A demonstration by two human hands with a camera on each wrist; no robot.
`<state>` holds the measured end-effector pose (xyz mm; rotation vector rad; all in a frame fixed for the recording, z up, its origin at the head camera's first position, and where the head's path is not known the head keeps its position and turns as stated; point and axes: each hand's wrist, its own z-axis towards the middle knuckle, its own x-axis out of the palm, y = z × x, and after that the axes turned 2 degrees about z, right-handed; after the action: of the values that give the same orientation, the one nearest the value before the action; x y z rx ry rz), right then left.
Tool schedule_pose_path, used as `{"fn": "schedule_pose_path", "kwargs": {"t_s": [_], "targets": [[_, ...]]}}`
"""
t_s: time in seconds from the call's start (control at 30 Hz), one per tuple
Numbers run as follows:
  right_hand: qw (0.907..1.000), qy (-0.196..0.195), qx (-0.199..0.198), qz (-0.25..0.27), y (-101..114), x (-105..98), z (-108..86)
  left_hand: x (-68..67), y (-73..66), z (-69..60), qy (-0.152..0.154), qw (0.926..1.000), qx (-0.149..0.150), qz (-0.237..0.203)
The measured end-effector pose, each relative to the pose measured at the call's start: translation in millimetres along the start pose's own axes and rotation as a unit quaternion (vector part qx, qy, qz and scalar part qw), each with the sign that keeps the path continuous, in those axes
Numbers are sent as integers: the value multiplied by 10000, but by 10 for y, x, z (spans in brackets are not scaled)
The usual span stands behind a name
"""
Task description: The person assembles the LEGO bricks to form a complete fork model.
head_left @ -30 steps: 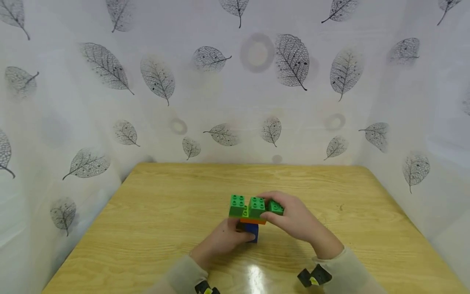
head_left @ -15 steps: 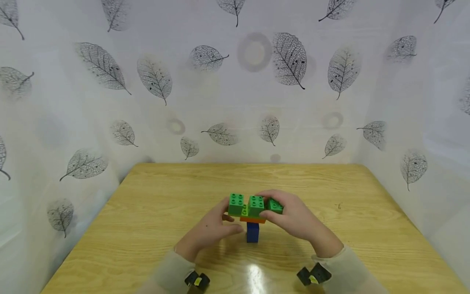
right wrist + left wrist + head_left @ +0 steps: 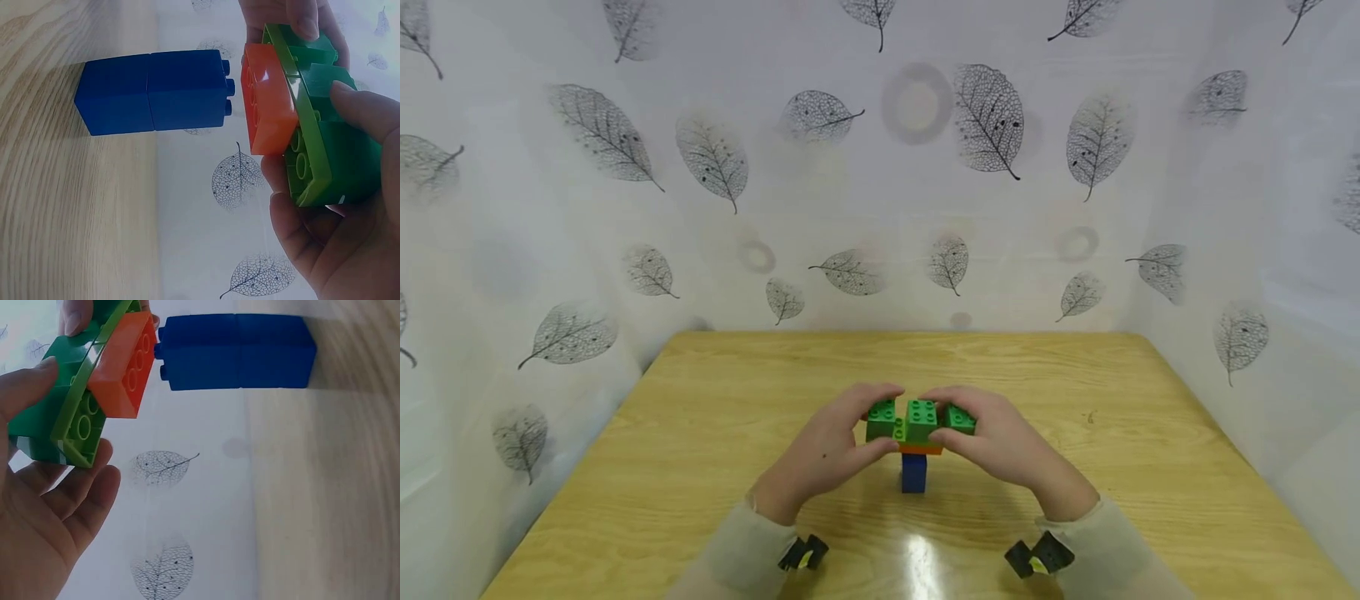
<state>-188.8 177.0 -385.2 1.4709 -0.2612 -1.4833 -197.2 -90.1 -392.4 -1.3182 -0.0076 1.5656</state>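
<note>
Several green toy building bricks sit in a row on a lime-green base, with an orange brick beneath it. My left hand holds the left end of this piece, thumb in front, fingers behind. The right end is in the grip of my right hand. Under it, two blue bricks stand stacked upright on the table, studs up. Both wrist views show a gap between the blue studs and the orange brick, which tilts slightly.
The wooden table ends at a back edge before a pale leaf-patterned curtain, which also rises along both sides. A band with a dark block is worn at each sleeve cuff.
My left hand has let go of the blue bricks, moved up and left, and taken hold of the left green brick. My right hand keeps its grip, nearly still.
</note>
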Motion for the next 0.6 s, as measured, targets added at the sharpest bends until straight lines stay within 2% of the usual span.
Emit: {"fn": "schedule_pose_path", "kwargs": {"t_s": [0.13, 0.33, 0.6], "targets": [[10000, 50, -25, 22, -13, 10, 16, -27, -22, 36, 121, 9996, 81, 255], [10000, 66, 25, 2, -31, 23, 18, -26, -8, 36, 327, 9987, -35, 380], [9999, 151, -11, -74, -37, 52, 31, -37, 32, 5, 395, 9982, -18, 446]]}}
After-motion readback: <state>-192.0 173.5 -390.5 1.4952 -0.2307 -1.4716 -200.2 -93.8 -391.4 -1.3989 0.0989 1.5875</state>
